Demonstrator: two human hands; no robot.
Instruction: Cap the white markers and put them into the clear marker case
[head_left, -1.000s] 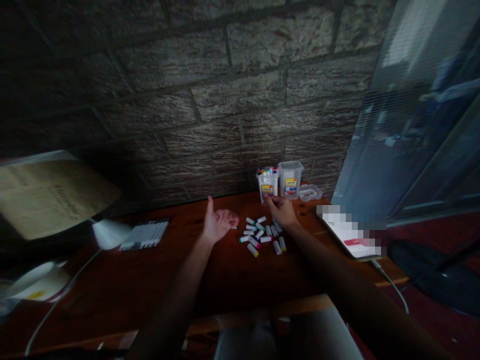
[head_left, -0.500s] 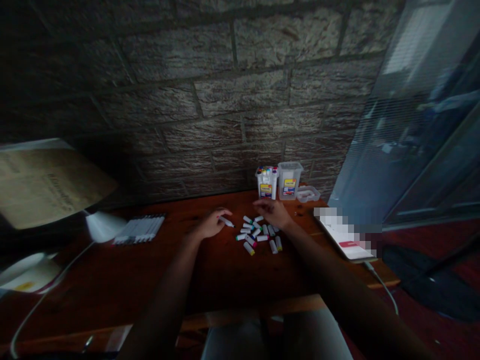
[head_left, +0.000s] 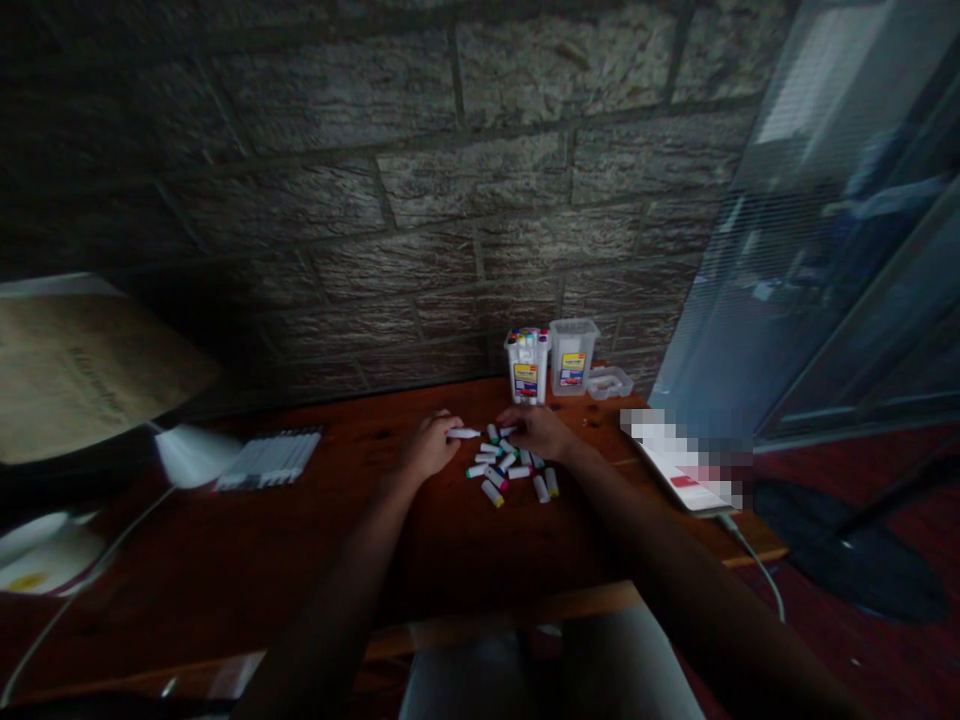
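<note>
A white marker (head_left: 464,433) with its dark tip bare is held in my left hand (head_left: 433,446), the tip pointing right. Just across from it, my right hand (head_left: 541,432) has its fingers closed around a white marker cap (head_left: 508,431); part of the grip is hidden. Below and between both hands lies a loose group of white marker caps (head_left: 493,493) with green, yellow and pink ends, scattered on the wooden table (head_left: 450,550).
Behind the caps stand a clear box full of markers (head_left: 529,370) and another clear box (head_left: 574,360), with a lid (head_left: 609,383) beside it. Several markers (head_left: 271,458) lie in a row at left, near a lamp (head_left: 97,370). A tablet-like device (head_left: 686,480) rests at right.
My right hand has come down from above the caps onto one at the back of the group. My left hand has turned the marker so that it points more level to the right.
</note>
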